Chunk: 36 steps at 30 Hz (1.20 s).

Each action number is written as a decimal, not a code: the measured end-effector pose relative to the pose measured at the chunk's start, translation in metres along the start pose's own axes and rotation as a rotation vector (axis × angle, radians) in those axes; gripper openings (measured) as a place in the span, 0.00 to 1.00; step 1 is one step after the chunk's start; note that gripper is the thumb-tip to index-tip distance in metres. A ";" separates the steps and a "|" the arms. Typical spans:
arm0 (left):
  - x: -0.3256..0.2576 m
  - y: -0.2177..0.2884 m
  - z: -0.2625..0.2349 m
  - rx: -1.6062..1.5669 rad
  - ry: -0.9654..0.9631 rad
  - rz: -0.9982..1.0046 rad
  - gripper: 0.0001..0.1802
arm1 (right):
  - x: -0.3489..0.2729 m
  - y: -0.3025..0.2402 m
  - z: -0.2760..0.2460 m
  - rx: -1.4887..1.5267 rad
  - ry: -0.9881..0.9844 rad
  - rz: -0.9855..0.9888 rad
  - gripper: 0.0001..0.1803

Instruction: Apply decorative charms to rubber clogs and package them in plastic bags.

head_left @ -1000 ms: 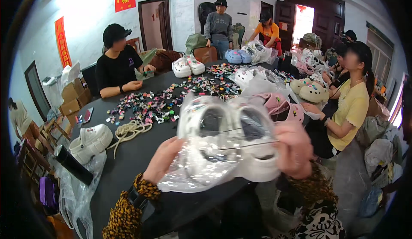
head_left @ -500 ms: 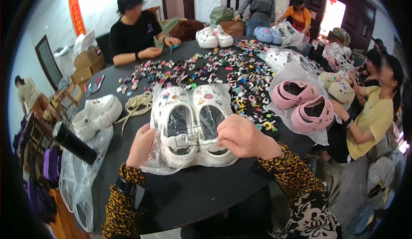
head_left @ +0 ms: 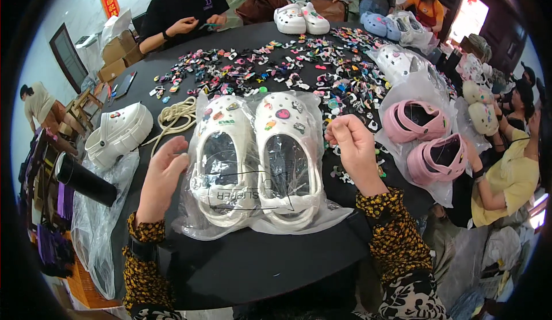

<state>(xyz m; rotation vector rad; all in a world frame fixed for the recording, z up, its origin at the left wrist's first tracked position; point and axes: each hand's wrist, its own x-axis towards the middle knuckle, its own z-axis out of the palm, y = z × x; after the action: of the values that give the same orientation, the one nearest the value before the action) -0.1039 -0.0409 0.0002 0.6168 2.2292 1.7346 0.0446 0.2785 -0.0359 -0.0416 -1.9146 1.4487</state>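
Note:
A pair of white clogs with colourful charms lies in a clear plastic bag in front of me on the black table. My left hand hovers beside the bag's left edge, thumb and fingers apart, holding nothing. On the other side, my right hand is raised clear of the bag; its fingers are curled in against the thumb, and nothing shows in them. Beyond the bag's toe end spread many small charms.
At left are a single white clog, a coil of cream cord, a black bottle and a plastic bag. Bagged pink clogs lie at right. Other people work around the black table.
Both hands have let go of the bag and moved apart from it. The bagged clogs now lie flatter on the table. My view has tilted down a little.

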 end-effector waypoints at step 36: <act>-0.045 0.062 0.010 0.564 -0.028 0.506 0.10 | 0.002 0.024 -0.005 -0.034 -0.006 0.245 0.10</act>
<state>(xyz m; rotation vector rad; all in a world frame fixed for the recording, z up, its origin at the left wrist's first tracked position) -0.0493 -0.0405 0.0544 1.4173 2.7156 1.2254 0.0367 0.2927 -0.0550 -0.2975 -1.9935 1.5753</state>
